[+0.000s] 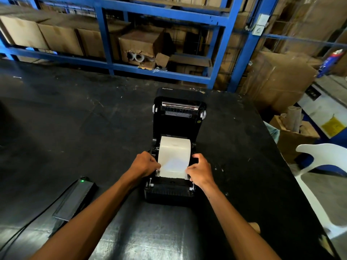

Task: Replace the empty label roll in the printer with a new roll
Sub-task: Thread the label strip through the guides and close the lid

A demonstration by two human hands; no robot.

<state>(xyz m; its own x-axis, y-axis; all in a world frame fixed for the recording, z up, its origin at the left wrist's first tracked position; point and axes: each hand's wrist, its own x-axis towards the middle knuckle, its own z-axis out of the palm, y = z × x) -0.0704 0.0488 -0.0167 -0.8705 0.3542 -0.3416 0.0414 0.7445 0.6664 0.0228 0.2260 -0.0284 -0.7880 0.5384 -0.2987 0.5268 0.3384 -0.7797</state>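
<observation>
One white label roll [175, 147] sits in the open bay of the black printer [170, 192], its loose sheet drawn forward over the front of the bay toward the person. Printer lid [178, 117] stands tipped back behind the roll, metal bar across its inner top.

Left hand [143, 164] at the roll's left side: fingers [156, 165] curled, tips pinched on the left edge of the sheet. Right hand [200, 170] at the right side: fingers closed on the sheet's right edge, thumb up near the bay's right wall. Sheet spans between the two hands; the roll body lies just behind and between them.

Printer rests on a black table [75, 119]. Left of printer, near the left forearm: black power adapter [75, 199], green light lit, cable trailing off. Behind printer: blue shelving [216, 76] with cardboard boxes. Right of printer, past the table edge: white plastic chair [323, 156].
</observation>
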